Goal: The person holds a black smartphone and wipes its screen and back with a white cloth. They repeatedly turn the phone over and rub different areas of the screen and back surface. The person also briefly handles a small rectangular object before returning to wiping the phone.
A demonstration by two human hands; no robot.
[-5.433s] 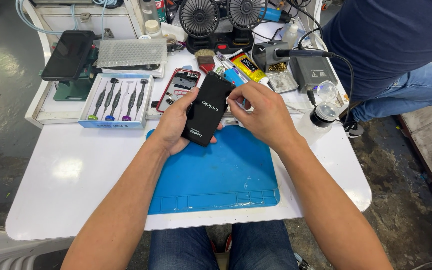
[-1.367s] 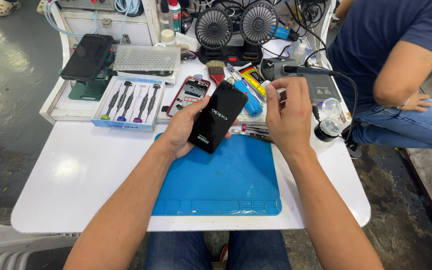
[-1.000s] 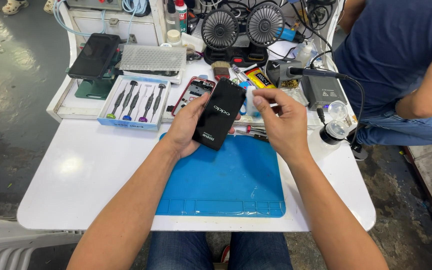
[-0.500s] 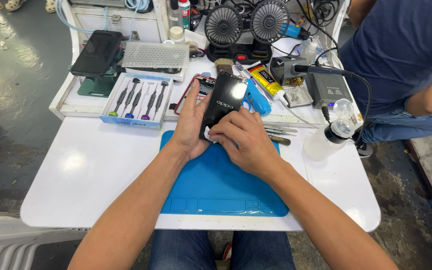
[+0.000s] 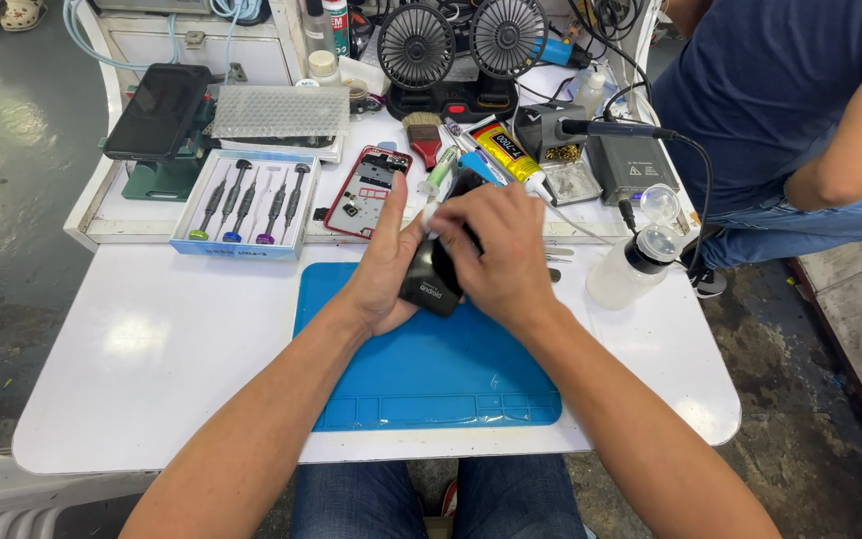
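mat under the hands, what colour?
Blue. The mat lies on the white table, seen clearly in the head view, the only one there is.
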